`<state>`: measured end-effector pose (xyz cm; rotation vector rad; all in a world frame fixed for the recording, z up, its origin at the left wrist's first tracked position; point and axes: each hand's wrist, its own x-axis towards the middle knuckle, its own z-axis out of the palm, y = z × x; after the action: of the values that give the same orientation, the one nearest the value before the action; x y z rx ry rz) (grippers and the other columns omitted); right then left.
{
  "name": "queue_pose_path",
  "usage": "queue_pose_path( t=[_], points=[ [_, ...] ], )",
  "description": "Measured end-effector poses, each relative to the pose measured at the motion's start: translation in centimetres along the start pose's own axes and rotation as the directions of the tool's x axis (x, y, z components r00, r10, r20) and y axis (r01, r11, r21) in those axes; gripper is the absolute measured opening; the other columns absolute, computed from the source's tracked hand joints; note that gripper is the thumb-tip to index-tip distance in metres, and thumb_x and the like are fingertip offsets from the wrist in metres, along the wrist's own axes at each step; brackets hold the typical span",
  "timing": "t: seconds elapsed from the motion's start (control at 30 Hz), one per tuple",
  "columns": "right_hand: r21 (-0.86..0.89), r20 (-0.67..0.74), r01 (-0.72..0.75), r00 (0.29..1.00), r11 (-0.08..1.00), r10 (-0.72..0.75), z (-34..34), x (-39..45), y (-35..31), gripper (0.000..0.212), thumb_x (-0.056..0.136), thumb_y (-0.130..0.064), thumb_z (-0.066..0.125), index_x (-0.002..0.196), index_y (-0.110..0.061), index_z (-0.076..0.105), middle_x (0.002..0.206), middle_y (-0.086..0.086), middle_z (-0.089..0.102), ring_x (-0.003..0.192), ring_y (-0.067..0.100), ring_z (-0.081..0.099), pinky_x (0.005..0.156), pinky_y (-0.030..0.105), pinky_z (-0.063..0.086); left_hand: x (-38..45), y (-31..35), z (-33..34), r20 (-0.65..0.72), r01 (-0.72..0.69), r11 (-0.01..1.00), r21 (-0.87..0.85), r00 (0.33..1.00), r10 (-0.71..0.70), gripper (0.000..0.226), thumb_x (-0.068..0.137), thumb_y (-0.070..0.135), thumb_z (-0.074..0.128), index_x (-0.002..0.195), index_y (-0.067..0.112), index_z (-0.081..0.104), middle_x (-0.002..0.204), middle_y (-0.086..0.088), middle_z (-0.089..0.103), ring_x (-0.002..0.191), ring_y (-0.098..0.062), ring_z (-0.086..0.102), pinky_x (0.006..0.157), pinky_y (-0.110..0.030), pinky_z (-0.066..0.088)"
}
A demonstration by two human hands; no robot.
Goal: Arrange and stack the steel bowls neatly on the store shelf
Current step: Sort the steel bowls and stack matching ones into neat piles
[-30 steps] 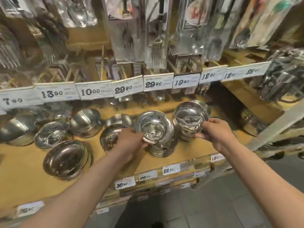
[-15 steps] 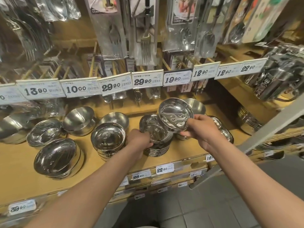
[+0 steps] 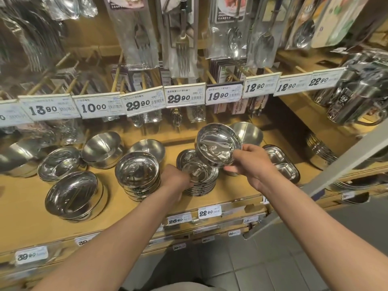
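Note:
My right hand (image 3: 253, 162) grips a small steel bowl (image 3: 217, 143) by its near rim, tilted toward me in the air above the shelf. Just below and left of it stands a stack of shallow steel dishes (image 3: 198, 175). My left hand (image 3: 177, 181) rests against the left side of that stack, fingers curled on its edge. A stack of similar steel bowls (image 3: 137, 175) stands to the left of my left hand. More steel bowls (image 3: 72, 195) sit further left on the wooden shelf (image 3: 23, 217).
A divided steel tray (image 3: 281, 162) lies right of my right hand, with a deeper bowl (image 3: 247, 133) behind it. Price tags (image 3: 184, 97) and hanging packed cutlery (image 3: 182, 38) crowd the space above. A slanted metal post (image 3: 344, 162) crosses at right. Steel mugs (image 3: 357, 97) stand on the right shelf.
My right hand has carried the bowl leftward, from over the right-hand pile to above the dish stack. My left hand stays on that stack.

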<state>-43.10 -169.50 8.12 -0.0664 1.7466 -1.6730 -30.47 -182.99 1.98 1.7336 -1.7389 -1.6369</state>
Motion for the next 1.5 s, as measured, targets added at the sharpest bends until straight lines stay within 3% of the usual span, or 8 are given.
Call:
queue_pose_path(
  t=[0.17, 0.4, 0.67, 0.8, 0.87, 0.97, 1.13, 1.5],
  points=[
    [-0.007, 0.010, -0.011, 1.000, 1.000, 0.012, 0.1, -0.2, 0.1, 0.027, 0.090, 0.009, 0.057, 0.116, 0.008, 0.060, 0.114, 0.022, 0.070, 0.062, 0.022, 0.075, 0.047, 0.022, 0.058, -0.4, 0.0, 0.1, -0.064, -0.037, 0.994, 0.099, 0.997, 0.044, 0.030, 0.098, 0.010, 0.062, 0.125, -0.001, 0.055, 0.084, 0.001, 0.054, 0.056, -0.009, 0.055, 0.040, -0.015, 0.047],
    [-0.014, 0.040, -0.006, 0.999, 1.000, 0.007, -0.4, -0.4, 0.5, 0.024, 0.091, 0.007, 0.058, 0.115, 0.005, 0.063, 0.111, 0.017, 0.073, 0.072, 0.021, 0.077, 0.053, 0.025, 0.060, -0.4, -0.7, 0.5, -0.059, -0.039, 0.988, 0.152, 0.997, 0.049, 0.037, 0.097, 0.017, 0.064, 0.129, 0.001, 0.054, 0.123, -0.015, 0.062, 0.104, -0.029, 0.066, 0.089, -0.041, 0.058],
    [-0.051, 0.056, -0.015, 0.998, 0.999, 0.018, 0.2, -0.4, 0.3, 0.012, 0.090, 0.007, 0.061, 0.100, -0.001, 0.061, 0.109, 0.018, 0.071, 0.066, 0.021, 0.077, 0.054, 0.027, 0.062, -1.9, -0.6, -1.4, -0.063, -0.151, 0.976, 0.154, 0.985, 0.162, 0.052, 0.096, 0.032, 0.061, 0.137, 0.003, 0.048, 0.118, -0.013, 0.065, 0.100, -0.031, 0.069, 0.091, -0.047, 0.057],
    [-0.098, 0.142, -0.056, 0.987, 0.994, 0.070, 2.4, -0.6, -0.4, 0.021, 0.087, 0.009, 0.062, 0.108, 0.004, 0.059, 0.114, 0.020, 0.068, 0.064, 0.023, 0.075, 0.059, 0.030, 0.063, -3.1, 1.0, -4.8, -0.051, -0.319, 0.947, -0.030, 0.947, 0.317, 0.050, 0.091, 0.049, 0.056, 0.121, 0.010, 0.059, 0.094, -0.003, 0.070, 0.076, -0.011, 0.070, 0.065, -0.019, 0.059],
    [-0.107, 0.229, -0.090, 0.967, 0.990, 0.113, 4.4, -0.9, -0.8, 0.024, 0.086, 0.012, 0.060, 0.108, 0.006, 0.058, 0.119, 0.022, 0.065, 0.068, 0.022, 0.076, 0.058, 0.028, 0.063, -3.6, 2.1, -6.7, 0.024, -0.317, 0.940, -0.123, 0.946, 0.322, 0.060, 0.083, 0.061, 0.055, 0.120, 0.014, 0.060, 0.110, -0.004, 0.068, 0.093, -0.017, 0.068, 0.078, -0.030, 0.061],
    [-0.218, 0.344, -0.089, 0.925, 0.972, 0.162, 7.4, -1.6, -1.4, 0.015, 0.089, 0.008, 0.055, 0.102, 0.000, 0.057, 0.111, 0.017, 0.061, 0.067, 0.017, 0.076, 0.051, 0.020, 0.059, -3.7, 2.6, -9.2, 0.024, -0.261, 0.953, -0.155, 0.963, 0.267, 0.052, 0.084, 0.042, 0.059, 0.119, 0.003, 0.060, 0.119, -0.020, 0.069, 0.107, -0.035, 0.069, 0.092, -0.051, 0.058],
    [-0.391, 0.441, 0.024, 0.883, 0.920, 0.164, 11.1, -1.5, -1.9, 0.022, 0.094, -0.017, 0.061, 0.114, -0.010, 0.059, 0.112, 0.013, 0.062, 0.099, 0.023, 0.067, 0.062, 0.028, 0.061, -2.3, 1.8, -13.5, -0.022, -0.181, 0.939, -0.293, 0.983, 0.183, 0.025, 0.097, 0.012, 0.049, 0.106, -0.005, 0.064, 0.101, -0.024, 0.074, 0.070, -0.023, 0.072, 0.049, -0.026, 0.058],
    [-0.378, 0.447, 0.090, 0.889, 0.921, 0.097, 15.2, -0.2, 1.2, 0.030, 0.097, -0.010, 0.062, 0.121, 0.007, 0.059, 0.117, 0.024, 0.066, 0.097, 0.022, 0.071, 0.062, 0.017, 0.060, 0.6, 0.3, -17.3, -0.114, -0.229, 0.970, -0.088, 0.969, 0.218, 0.021, 0.091, 0.025, 0.053, 0.079, 0.014, 0.065, 0.072, -0.005, 0.066, 0.065, -0.019, 0.062, 0.084, -0.047, 0.062]
  ],
)
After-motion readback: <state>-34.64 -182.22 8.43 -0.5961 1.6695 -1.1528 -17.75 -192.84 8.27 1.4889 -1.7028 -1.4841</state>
